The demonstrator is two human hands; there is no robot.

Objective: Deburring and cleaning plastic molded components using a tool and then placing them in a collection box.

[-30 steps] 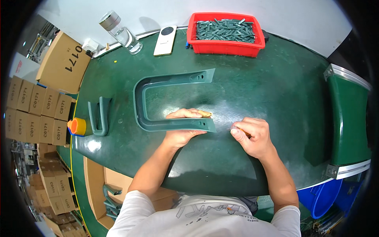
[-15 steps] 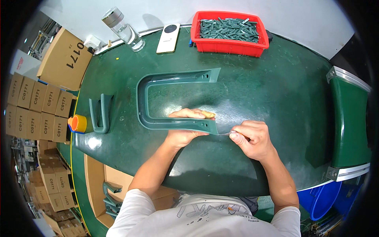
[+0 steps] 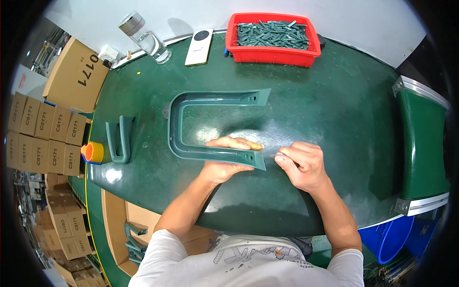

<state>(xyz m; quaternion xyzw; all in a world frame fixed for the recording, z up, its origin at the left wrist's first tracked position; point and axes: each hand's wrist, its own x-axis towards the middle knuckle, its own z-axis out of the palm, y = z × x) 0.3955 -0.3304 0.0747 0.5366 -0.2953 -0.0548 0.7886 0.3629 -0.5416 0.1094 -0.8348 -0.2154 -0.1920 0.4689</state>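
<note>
Beneath both hands, glossy green desk [image 3: 354, 124], light glare near the left hand [image 3: 221, 171]. Left hand gripping green U-shaped part [image 3: 175, 126] by its nearer leg, close to the free end; curve lies left of the hand, other leg beyond it, opening faces right. Cannot tell if part touches desk. Right hand [image 3: 306, 165] just off that end, fingers curled, pinching thin tool [image 3: 272, 156], mostly hidden. Far beyond left hand: white wall [image 3: 344, 21] along the desk's back edge, bottle [image 3: 149, 44], phone [image 3: 198, 48]. Beyond both hands, red bin [image 3: 272, 58] of small green pieces [image 3: 272, 36]. Well left of left hand: second green part [image 3: 125, 138], orange roll [image 3: 95, 152], then stacked cartons [image 3: 38, 129] past the desk edge. Near edge runs below the forearms, by the shirt; open carton [image 3: 114, 225] lower left. Wide stretch of desk right of right hand, up to metal-edged green panel [image 3: 425, 143]; more between far leg and red bin. Blue tub [image 3: 389, 241] below right edge.
</note>
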